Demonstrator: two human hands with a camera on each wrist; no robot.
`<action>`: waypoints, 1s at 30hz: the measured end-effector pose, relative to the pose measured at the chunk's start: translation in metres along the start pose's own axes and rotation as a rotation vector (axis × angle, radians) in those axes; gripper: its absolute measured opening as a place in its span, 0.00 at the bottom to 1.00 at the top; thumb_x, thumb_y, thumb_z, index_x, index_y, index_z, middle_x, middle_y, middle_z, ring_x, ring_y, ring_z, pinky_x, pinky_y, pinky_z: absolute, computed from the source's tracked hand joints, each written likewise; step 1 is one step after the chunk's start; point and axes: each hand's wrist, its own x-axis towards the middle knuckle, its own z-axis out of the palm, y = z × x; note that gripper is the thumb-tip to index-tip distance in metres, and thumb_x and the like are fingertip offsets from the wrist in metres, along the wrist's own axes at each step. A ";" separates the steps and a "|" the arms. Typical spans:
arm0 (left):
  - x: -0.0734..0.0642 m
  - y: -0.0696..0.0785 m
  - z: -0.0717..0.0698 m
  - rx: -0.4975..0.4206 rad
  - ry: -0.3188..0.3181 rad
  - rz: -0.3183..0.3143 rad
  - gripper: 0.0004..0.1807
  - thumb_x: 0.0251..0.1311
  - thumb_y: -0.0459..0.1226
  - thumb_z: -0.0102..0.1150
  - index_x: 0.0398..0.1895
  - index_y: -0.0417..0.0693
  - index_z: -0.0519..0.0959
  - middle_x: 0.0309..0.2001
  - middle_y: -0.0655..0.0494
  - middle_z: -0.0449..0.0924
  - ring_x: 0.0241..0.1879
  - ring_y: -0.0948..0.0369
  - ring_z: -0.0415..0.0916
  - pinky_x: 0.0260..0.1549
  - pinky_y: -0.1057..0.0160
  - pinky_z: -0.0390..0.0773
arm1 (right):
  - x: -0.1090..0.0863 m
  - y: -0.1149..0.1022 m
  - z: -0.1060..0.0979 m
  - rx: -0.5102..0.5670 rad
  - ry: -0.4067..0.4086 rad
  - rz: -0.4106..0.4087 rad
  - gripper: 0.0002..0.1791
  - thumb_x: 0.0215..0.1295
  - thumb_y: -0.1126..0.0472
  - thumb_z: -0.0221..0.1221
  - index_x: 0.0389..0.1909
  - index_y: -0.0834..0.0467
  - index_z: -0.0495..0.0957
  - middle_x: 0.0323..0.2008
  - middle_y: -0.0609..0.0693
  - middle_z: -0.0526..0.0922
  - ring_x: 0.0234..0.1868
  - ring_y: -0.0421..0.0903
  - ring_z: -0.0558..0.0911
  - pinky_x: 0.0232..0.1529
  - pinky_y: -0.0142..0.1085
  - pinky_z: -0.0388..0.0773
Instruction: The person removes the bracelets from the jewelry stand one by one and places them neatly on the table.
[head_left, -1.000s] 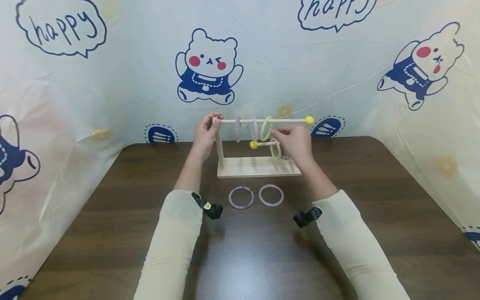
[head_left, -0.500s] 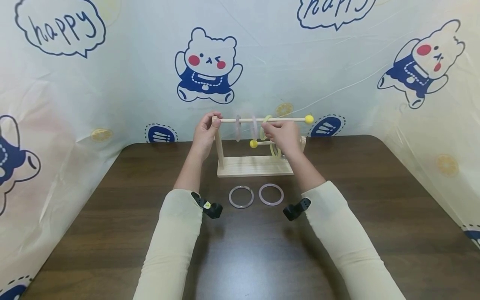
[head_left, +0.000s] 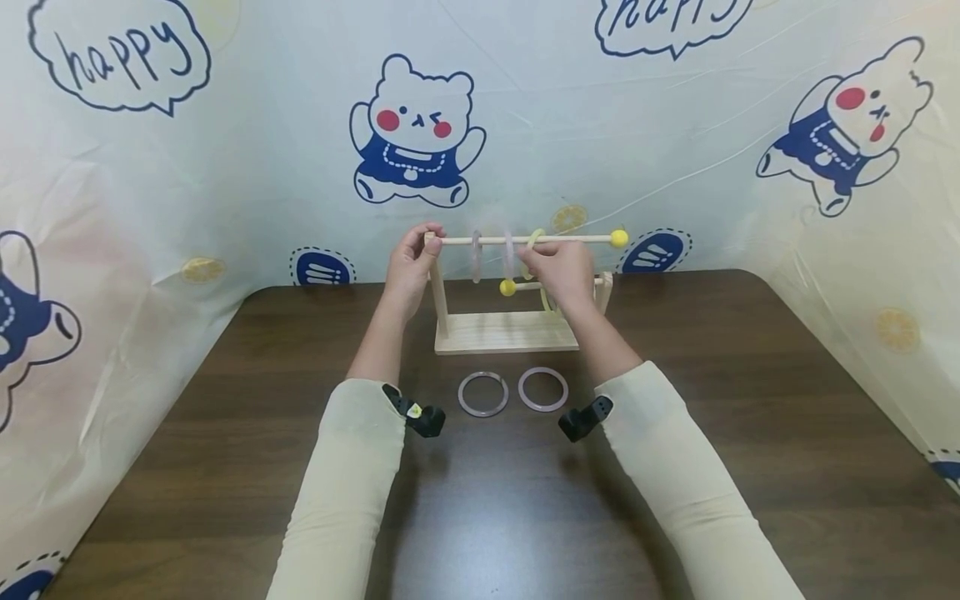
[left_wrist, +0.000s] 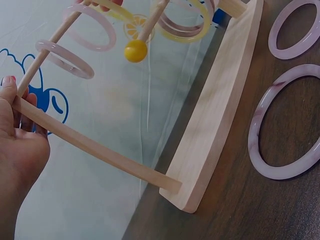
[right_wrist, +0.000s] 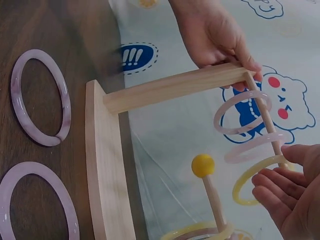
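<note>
A wooden bangle stand [head_left: 502, 335] has an upper rod and a lower rod with yellow ball ends. My left hand [head_left: 408, 273] grips the top of its left post, at the end of the upper rod. Two pale pinkish bangles hang on that rod, one greyish bangle [left_wrist: 65, 65] and one lighter bangle [left_wrist: 111, 30]. To their right hangs a yellow bangle [right_wrist: 241, 187]. My right hand [head_left: 567, 273] pinches this yellow bangle near the rod, thumb on one side and fingers on the other. Another yellow bangle [left_wrist: 200, 34] hangs on the lower rod, partly hidden by the right hand in the head view.
On the brown table [head_left: 480, 500], in front of the stand, lie a marbled bangle [head_left: 461, 395] and a plain lilac bangle [head_left: 522, 389] side by side. A patterned sheet [head_left: 300, 167] rises behind the table. The upper rod ends in a yellow ball [head_left: 618, 239] at the right.
My right hand has moved left along the upper rod, its fingertips now at the yellow bangle, uncovering the stand's right post. The left hand has stayed on the left post.
</note>
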 end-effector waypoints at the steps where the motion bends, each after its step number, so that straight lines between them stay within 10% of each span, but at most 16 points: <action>1: 0.000 0.000 0.000 0.001 0.000 0.000 0.11 0.63 0.39 0.52 0.46 0.48 0.74 0.52 0.51 0.73 0.59 0.62 0.64 0.59 0.62 0.60 | 0.000 0.000 -0.001 0.001 0.001 0.005 0.16 0.57 0.50 0.63 0.41 0.56 0.84 0.30 0.52 0.85 0.33 0.47 0.82 0.30 0.35 0.72; 30: 0.000 0.000 -0.001 0.011 -0.011 -0.008 0.11 0.63 0.40 0.51 0.47 0.48 0.74 0.52 0.53 0.73 0.57 0.60 0.65 0.58 0.60 0.61 | -0.005 0.007 -0.006 -0.001 0.145 -0.094 0.11 0.54 0.60 0.57 0.35 0.57 0.85 0.22 0.50 0.84 0.13 0.38 0.73 0.11 0.27 0.62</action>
